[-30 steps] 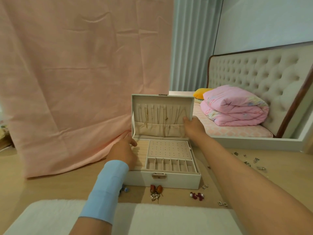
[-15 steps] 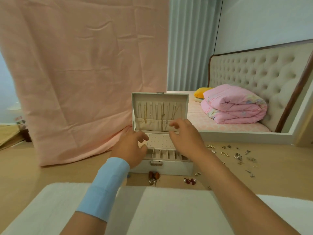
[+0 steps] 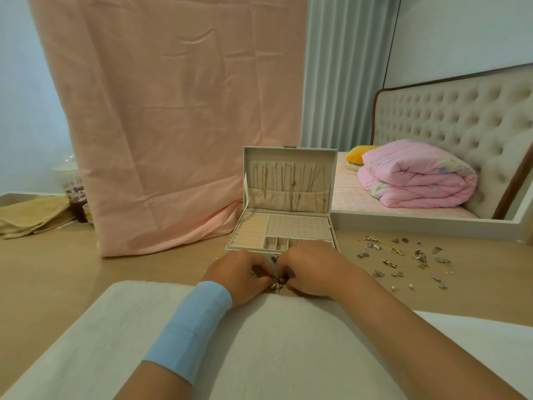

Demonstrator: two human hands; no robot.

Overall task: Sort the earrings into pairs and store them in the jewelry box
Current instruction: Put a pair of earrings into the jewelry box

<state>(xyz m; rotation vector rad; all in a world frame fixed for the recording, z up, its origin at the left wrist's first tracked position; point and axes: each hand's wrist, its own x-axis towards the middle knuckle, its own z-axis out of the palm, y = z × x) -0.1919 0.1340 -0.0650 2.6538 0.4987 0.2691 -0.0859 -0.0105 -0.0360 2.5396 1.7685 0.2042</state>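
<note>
Earrings first: a small cluster of reddish earrings (image 3: 280,280) with pale metal bits sits on the table (image 3: 57,278), right at the far edge of the white towel (image 3: 274,342) and just in front of the jewelry box (image 3: 288,151). The left hand (image 3: 239,274) and right hand (image 3: 310,268) close on it from either side, knuckles up and fingers curled inward until the tips nearly meet, each seeming to pinch part of the cluster. Neither hand is nearer; the cluster lies squarely between them.

The coming move turns on what lies straight ahead. The box stands open directly beyond the fingers, lid upright, so the carry would probably be a short lift away from the person and over the front wall. The perforated stud panel (image 3: 298,226) sits toward the back right, which likely favours the right hand, and the small divided slots (image 3: 277,242) are just behind the front wall.

Much is hidden. The backs of both hands cover the fingertips, the box's clasp and most of the cluster, so its long axis, the number of pieces and whether they match cannot be made out. Loose earrings (image 3: 403,259) are strewn over the table well to the right, too small to pair by eye. A blue band (image 3: 191,316) wraps the left wrist.
</note>
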